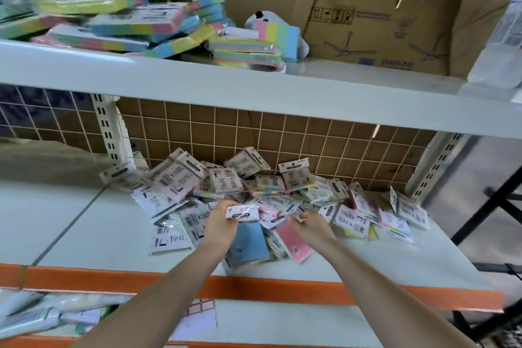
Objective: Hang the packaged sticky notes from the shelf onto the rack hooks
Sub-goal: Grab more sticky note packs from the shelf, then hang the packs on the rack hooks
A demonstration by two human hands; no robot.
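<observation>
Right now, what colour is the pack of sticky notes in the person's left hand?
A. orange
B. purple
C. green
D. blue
D: the left hand grips the white header card of a blue pack that hangs below it, beside the pink pack under the right hand.

Two bare forearms are seen, uncovered from the bottom edge of the view up to the wrists, with no sleeve or cuff shown anywhere along them. The left hand [221, 223] and the right hand [312, 224] are ungloved. Nothing is worn on either wrist or on the fingers, so far as the blur allows.
</observation>
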